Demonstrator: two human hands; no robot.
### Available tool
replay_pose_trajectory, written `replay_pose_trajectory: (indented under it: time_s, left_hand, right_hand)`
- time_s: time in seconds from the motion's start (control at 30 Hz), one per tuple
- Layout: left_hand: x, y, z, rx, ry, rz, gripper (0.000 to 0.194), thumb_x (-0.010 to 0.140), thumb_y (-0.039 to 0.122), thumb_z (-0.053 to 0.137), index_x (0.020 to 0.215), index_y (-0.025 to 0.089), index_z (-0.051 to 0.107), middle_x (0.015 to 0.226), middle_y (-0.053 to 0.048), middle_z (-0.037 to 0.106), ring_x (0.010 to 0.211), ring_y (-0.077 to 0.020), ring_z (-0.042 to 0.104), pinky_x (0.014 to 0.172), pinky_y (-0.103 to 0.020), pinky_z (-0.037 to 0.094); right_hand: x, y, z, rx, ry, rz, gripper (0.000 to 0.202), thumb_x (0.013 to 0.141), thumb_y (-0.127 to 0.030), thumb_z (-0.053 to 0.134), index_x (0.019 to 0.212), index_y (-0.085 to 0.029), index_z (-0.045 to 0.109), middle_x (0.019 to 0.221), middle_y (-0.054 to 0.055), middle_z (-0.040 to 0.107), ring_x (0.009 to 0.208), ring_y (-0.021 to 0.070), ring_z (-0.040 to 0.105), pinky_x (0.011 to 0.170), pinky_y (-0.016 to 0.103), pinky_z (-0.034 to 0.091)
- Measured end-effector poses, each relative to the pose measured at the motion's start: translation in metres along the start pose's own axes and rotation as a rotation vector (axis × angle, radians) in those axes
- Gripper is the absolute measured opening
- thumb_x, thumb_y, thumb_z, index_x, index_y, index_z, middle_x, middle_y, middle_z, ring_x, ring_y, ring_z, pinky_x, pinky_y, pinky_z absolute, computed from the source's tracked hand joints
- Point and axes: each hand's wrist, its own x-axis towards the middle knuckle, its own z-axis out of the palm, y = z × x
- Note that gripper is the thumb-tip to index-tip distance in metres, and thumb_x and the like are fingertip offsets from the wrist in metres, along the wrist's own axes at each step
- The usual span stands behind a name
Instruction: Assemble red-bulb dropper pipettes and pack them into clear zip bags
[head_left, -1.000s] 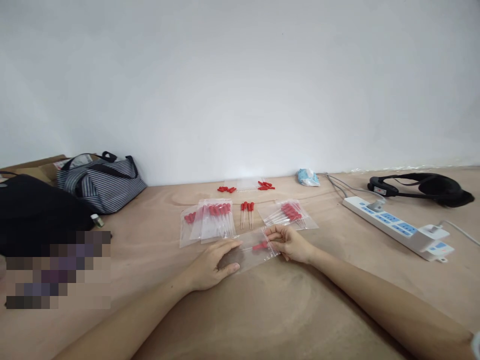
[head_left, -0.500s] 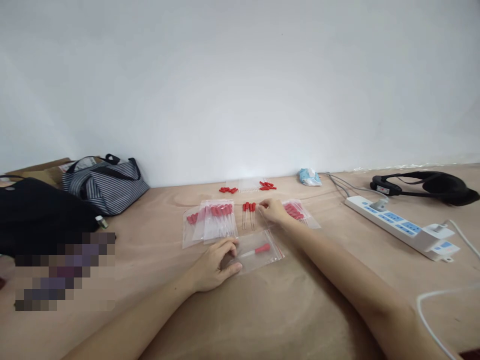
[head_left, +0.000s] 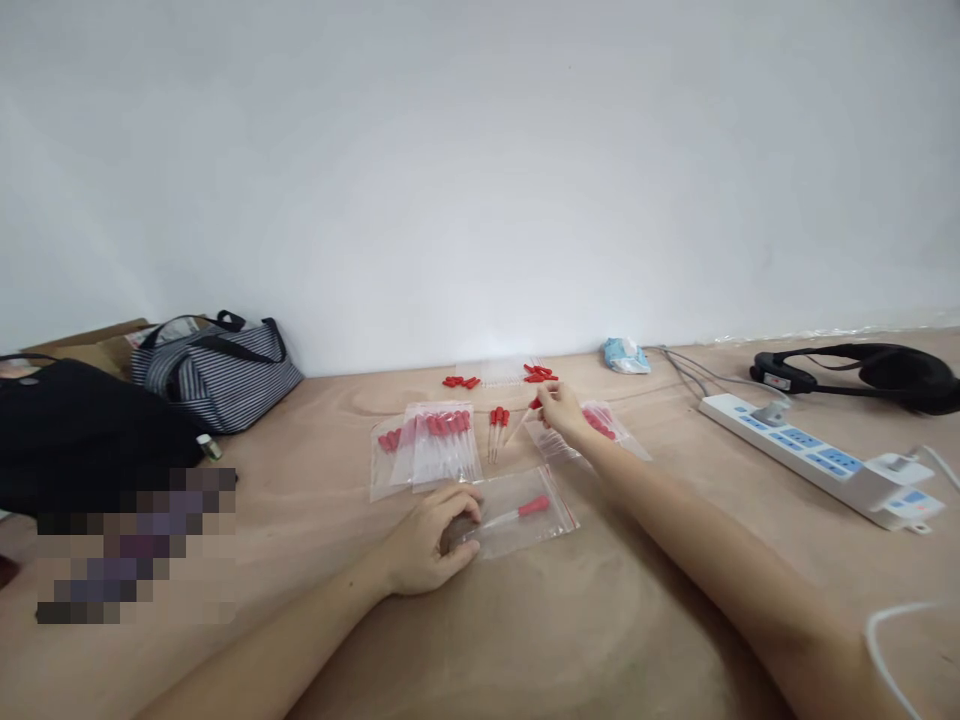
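My right hand (head_left: 561,412) is closed on a dropper with a red rubber bulb (head_left: 535,404); its thin clear tube slants down to the left. Beside it, a few red-bulbed droppers (head_left: 499,418) lie in a row on the table. My left hand (head_left: 435,540) rests at the left end of a clear zip bag (head_left: 556,530), thumb and fingers apart, touching the bag's edge. Inside that bag lies one dropper (head_left: 533,506), bulb to the right. Filled bags of droppers (head_left: 446,465) overlap at the left, and more bags (head_left: 628,440) lie under and beyond my right wrist.
Loose red-bulbed droppers (head_left: 460,382) and a second group (head_left: 540,374) lie near the wall. A blue and white packet (head_left: 625,355), a power strip (head_left: 806,450) with cables and a black headset (head_left: 862,375) are at right. A striped bag (head_left: 217,370) and black cloth (head_left: 90,430) stand left.
My right hand has taken a dropper from the right end of the row and moved slightly right and away with it. My left hand has stayed at the bag.
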Motion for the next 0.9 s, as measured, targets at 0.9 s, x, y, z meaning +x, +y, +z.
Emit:
replay_pose_trajectory:
  time_s: [0.9]
  left_hand:
    - [0.0,-0.004,0.002,0.107,-0.146,-0.085,0.053,0.081,0.028,0.046,0.131,0.024,0.028,0.136,-0.004,0.034,0.123,-0.022,0.031,0.101,-0.04,0.027]
  right_hand:
    - [-0.098,0.03,-0.044,0.615,-0.3,0.032,0.028,0.064,-0.042,0.064,0.074,-0.02,0.049,0.065,-0.002,0.057,0.059,0.0118,0.054,0.058,0.026,0.044]
